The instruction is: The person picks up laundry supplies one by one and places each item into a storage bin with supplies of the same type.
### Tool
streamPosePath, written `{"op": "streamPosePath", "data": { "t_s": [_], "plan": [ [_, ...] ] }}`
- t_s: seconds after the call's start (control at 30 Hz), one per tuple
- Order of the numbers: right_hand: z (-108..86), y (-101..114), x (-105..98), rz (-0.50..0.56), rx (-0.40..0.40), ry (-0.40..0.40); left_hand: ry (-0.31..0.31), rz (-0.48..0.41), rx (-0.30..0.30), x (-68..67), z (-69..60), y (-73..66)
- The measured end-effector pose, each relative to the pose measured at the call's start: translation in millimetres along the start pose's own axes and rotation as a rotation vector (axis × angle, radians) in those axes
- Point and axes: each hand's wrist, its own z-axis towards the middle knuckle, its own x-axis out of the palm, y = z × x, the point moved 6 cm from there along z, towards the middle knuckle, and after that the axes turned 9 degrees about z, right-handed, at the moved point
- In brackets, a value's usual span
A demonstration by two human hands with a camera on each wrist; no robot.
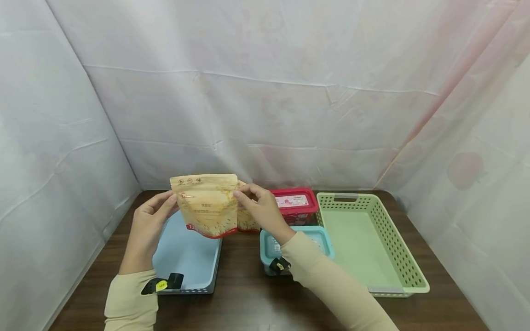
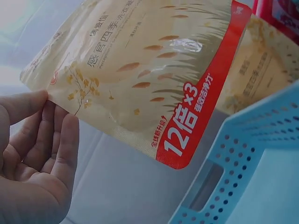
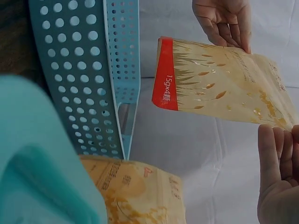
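A yellow stand-up pouch (image 1: 207,209) with a red lower edge is held up above the far right of the blue basket (image 1: 182,257). My left hand (image 1: 146,225) pinches its left edge near the top between thumb and fingers. On the opposite edge, the right hand (image 1: 267,209) grips it the same way. The left wrist view shows the printed front of the pouch (image 2: 140,74), hanging flat between the hands. Partly hidden behind it stands a second, similar yellow pouch (image 3: 140,191).
Right of the second pouch is a red lidded box (image 1: 294,202), with a teal lidded box (image 1: 268,250) nearer me, partly covered by the right forearm. A green perforated basket (image 1: 360,253) stands on the right of the dark wooden table (image 1: 244,299). White fabric (image 1: 265,115) hangs behind.
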Motion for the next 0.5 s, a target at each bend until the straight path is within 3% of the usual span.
{"op": "streamPosePath", "data": {
  "t_s": [0.13,0.5],
  "plan": [
    [3.5,-1.9,7.3,0.008,0.001,0.006,-0.029,0.008,-0.035,-7.6,-0.6,2.7],
    [11.8,-10.5,25.0,0.068,0.026,0.03,-0.067,0.097,-0.014,-21.8,2.5,10.3]
  ]
}}
